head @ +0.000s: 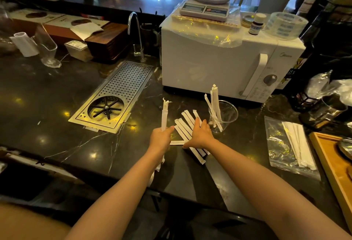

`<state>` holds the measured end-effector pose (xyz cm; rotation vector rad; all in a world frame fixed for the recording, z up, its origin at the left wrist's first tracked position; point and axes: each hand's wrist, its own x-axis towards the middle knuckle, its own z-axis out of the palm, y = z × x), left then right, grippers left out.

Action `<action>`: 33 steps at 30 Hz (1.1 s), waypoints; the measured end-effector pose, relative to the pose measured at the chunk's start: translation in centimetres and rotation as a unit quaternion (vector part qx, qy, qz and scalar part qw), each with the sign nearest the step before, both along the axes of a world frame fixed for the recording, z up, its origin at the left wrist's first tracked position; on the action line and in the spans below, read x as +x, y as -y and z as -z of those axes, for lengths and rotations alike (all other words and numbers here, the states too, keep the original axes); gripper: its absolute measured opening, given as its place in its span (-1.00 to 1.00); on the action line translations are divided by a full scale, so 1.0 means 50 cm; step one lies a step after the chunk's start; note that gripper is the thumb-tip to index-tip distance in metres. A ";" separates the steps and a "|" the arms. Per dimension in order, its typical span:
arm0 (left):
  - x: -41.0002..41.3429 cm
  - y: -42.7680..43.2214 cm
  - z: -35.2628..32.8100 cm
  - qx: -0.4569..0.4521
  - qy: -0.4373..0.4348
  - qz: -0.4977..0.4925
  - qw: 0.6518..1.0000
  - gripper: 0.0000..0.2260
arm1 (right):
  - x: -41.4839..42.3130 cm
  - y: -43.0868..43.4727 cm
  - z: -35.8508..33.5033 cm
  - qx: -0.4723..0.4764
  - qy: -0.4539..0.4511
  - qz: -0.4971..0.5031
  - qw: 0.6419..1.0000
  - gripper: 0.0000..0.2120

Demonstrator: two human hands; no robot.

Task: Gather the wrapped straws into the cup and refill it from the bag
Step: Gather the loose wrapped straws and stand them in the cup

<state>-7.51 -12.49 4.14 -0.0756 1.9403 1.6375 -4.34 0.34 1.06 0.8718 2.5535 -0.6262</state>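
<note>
My left hand (162, 137) is closed around a small upright bunch of white wrapped straws (164, 115) above the dark counter. Several more wrapped straws (183, 125) lie fanned out on the counter between my hands. My right hand (201, 135) rests flat on them with fingers spread. Just right of it stands a clear plastic cup (227, 115) with a few wrapped straws (214, 104) leaning in it. Further right lies a clear plastic bag (280, 148) holding more wrapped straws (299, 144).
A white microwave (219, 60) with a kitchen scale (206, 7) on top stands behind the cup. A metal rinser tray (114, 97) and a tap (136, 34) sit to the left. A wooden tray (331, 165) lies at the right edge, a metal pitcher (329, 110) behind it.
</note>
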 end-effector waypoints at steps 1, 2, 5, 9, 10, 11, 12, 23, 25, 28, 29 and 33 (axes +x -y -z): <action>0.000 -0.001 0.001 -0.001 0.001 -0.002 1.000 -0.68 | -0.005 -0.001 0.000 -0.002 0.003 0.007 1.000 0.13; 0.000 -0.002 0.002 -0.001 0.003 -0.002 1.000 -0.68 | -0.010 -0.003 0.001 -0.004 0.007 0.012 1.000 0.14; -0.004 -0.004 0.007 -0.005 0.008 -0.003 1.000 -0.69 | -0.019 -0.009 0.001 -0.006 0.010 0.021 1.000 0.14; -0.010 -0.003 0.014 -0.009 0.006 -0.005 1.000 -0.70 | -0.023 -0.013 0.001 0.002 0.006 0.020 1.000 0.10; -0.011 -0.002 0.015 -0.009 0.005 -0.005 1.000 -0.71 | -0.023 -0.012 0.001 0.006 0.004 0.018 1.000 0.07; -0.012 -0.002 0.017 -0.010 0.004 -0.004 1.000 -0.73 | -0.024 -0.011 0.000 0.013 0.002 0.014 1.000 0.04; -0.013 -0.001 0.017 -0.010 0.003 -0.002 1.000 -0.76 | -0.025 -0.009 -0.001 0.021 0.000 0.010 1.000 0.00; -0.027 -0.003 0.018 -0.010 -0.003 0.022 1.000 -0.86 | -0.024 0.000 -0.009 0.024 0.008 0.004 1.000 -0.31; -0.028 -0.003 0.018 -0.004 -0.003 0.027 1.000 -0.85 | -0.023 -0.002 -0.011 0.025 0.013 0.014 1.000 -0.32; -0.030 -0.004 0.018 -0.004 0.000 0.030 1.000 -0.78 | -0.021 -0.005 -0.013 0.028 0.022 0.025 0.999 -0.34; -0.030 -0.004 0.017 -0.004 0.001 0.030 1.000 -0.78 | -0.020 -0.006 -0.013 0.028 0.024 0.028 0.999 -0.36; -0.033 -0.011 0.015 -0.002 0.005 0.033 0.999 -0.79 | -0.015 -0.010 -0.012 0.038 0.018 0.027 0.999 -0.54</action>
